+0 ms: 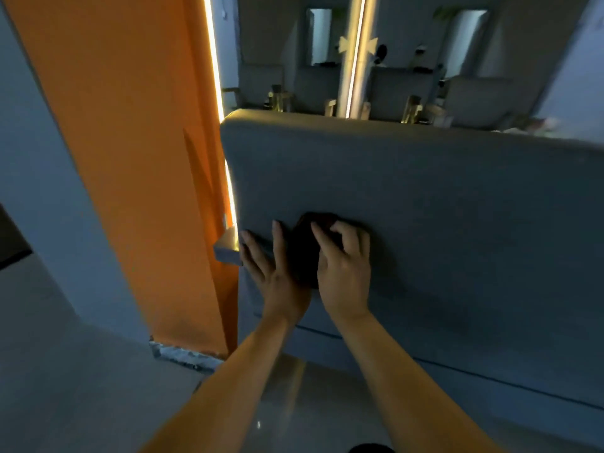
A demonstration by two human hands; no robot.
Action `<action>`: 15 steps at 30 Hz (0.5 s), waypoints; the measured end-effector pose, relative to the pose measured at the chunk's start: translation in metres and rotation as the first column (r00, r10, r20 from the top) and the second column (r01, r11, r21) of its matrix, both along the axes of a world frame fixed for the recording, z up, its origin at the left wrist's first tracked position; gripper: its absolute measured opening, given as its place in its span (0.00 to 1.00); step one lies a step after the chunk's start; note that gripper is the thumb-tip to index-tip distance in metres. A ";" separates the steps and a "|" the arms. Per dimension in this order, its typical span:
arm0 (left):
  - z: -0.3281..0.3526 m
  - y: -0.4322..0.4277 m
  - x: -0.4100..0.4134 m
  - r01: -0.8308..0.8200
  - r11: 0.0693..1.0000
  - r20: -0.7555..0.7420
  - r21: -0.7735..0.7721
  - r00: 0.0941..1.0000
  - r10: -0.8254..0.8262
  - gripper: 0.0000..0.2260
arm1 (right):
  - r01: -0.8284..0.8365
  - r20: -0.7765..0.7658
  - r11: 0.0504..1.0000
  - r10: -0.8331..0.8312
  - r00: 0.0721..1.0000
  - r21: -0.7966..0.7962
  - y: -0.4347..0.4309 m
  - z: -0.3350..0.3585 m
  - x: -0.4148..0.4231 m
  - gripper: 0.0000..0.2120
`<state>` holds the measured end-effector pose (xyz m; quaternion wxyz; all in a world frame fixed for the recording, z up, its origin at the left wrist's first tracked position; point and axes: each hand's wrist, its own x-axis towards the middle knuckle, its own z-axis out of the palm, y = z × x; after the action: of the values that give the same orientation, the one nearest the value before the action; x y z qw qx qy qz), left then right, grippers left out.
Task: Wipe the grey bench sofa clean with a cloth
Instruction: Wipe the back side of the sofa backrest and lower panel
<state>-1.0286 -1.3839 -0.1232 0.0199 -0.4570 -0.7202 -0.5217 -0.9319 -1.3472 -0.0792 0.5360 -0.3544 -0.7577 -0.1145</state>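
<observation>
We see 2 bare hands pressed against the broad upright panel of the grey fabric-covered bench sofa [457, 207], which fills the right half of the view and has rounded upper corners. Near the panel's left edge, roughly at mid-height, sits the dark bunched cloth [302, 253]; the dim light keeps us from telling its exact colour.

The right hand [343, 266] lies on top of the cloth with its fingers curled and bunching the fabric, holding it against the grey upholstery. The left hand [271, 266] is flat on the panel just left of the cloth, its fingers straight and spread, holding nothing. Its inner edge lies right beside the cloth, but we cannot tell whether they touch. Both bare forearms reach up from the lower edge of the view.

Left of the sofa stands a tall orange wall panel [130, 158] with a bright vertical light strip [214, 67] along its right edge. A small pale ledge [227, 246] juts out between that panel and the sofa, just beside the left hand's fingertips. Below lies a pale glossy floor [49, 387]. Beyond the sofa's top edge we make out 2 upright mirrors [320, 37] and some blurred gold-coloured fittings [279, 96].
</observation>
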 end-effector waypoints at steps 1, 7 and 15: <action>-0.005 0.001 -0.003 0.008 1.000 -0.016 -0.022 1.000 -0.008 0.50 | 0.011 0.004 1.000 -0.011 1.000 -0.026 0.000 -0.007 -0.002 0.17; -0.004 -0.015 -0.013 0.130 0.991 -0.145 -0.007 0.981 -0.130 0.41 | 0.051 -0.088 0.958 -0.079 0.993 -0.282 -0.032 -0.011 -0.009 0.14; 0.048 -0.033 -0.052 0.260 0.947 -0.538 0.190 0.834 -0.121 0.30 | 0.053 -0.708 0.903 -0.370 0.602 -0.426 -0.041 0.066 0.006 0.08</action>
<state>-1.0806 -1.4168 -0.0753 0.2198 -0.6442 -0.5650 -0.4662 -0.9255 -1.3886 -0.0129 0.7158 -0.5497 -0.4117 0.1267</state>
